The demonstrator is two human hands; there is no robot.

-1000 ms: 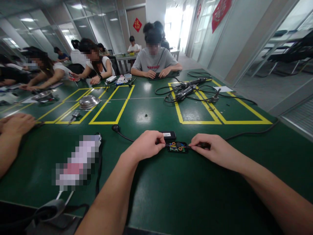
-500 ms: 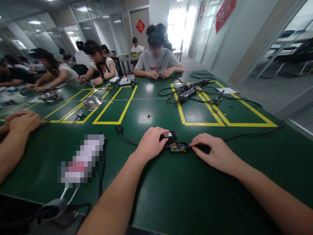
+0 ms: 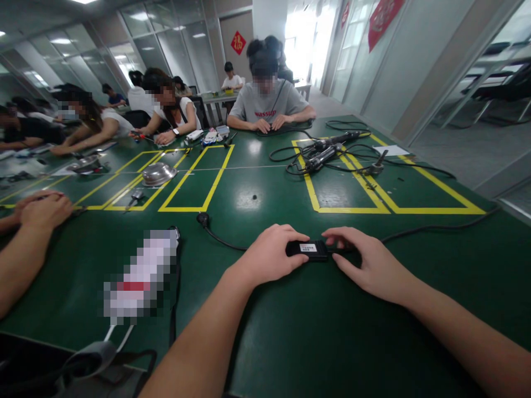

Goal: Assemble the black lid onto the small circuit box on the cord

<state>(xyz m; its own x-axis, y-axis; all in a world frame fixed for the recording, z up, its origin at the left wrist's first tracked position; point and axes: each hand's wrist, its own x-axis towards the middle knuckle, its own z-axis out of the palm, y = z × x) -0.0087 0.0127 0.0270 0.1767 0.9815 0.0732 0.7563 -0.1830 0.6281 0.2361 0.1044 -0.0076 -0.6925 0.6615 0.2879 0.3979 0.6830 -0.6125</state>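
A small black adapter box (image 3: 307, 249) with a white label lies on the green table (image 3: 290, 342), its lid now over the circuit board. My left hand (image 3: 269, 256) grips the box's left end with curled fingers. My right hand (image 3: 365, 264) pinches its right end, where a black cable (image 3: 431, 228) leaves toward the right. Another black cable with a plug (image 3: 203, 219) runs off to the left behind my left hand.
A co-worker's hand (image 3: 43, 209) rests at the far left. A blurred-out object (image 3: 139, 275) lies left of my arm. Electric screwdrivers with tangled cords (image 3: 326, 155) sit inside yellow tape squares; a metal bowl (image 3: 157, 173) stands further left. Several people sit at the far side.
My left hand picked up the black lid beside the open box and set it over the exposed circuit board. My right hand stayed at the cable end.
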